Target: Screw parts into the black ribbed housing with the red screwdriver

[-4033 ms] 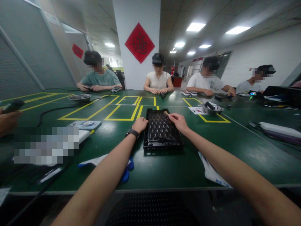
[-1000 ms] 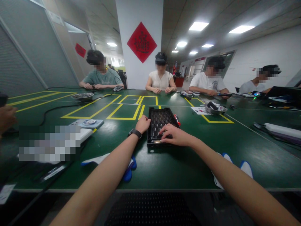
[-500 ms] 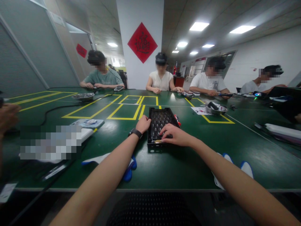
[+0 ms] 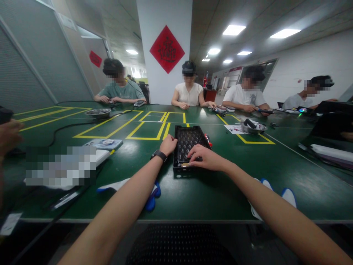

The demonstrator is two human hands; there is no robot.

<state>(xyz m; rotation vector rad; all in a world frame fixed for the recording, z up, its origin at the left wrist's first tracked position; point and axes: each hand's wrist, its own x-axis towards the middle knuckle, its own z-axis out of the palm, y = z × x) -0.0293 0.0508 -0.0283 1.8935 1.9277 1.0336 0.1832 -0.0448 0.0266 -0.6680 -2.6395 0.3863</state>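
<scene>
A black rectangular case (image 4: pixel 180 172), open at the top, lies on the green table before me, with rows of dark shiny round parts inside. My left hand (image 4: pixel 168 145), a dark watch on its wrist, grips the case's left rim with closed fingers. Over the near right part of the case is my right hand (image 4: pixel 205 157). Its fingers are bent, with the tips down at a small yellowish piece (image 4: pixel 185 165) along the near end. Whatever lies between those fingertips is too small to make out. Something red (image 4: pixel 207 140) shows just beyond the case's right side.
White-and-blue gloves lie under my left forearm (image 4: pixel 151 200) and beside my right forearm (image 4: pixel 289 198). Booklets (image 4: pixel 106 144) and a blurred packet are at left. Metal bowls (image 4: pixel 97 113) stand farther off. Several people sit across; another person's hand (image 4: pixel 11 134) is at far left.
Both hands keep nearly the same places on the case. The right fingertips have barely shifted at its near end. At far left, the other person's hand now shows a dark object above it more fully.
</scene>
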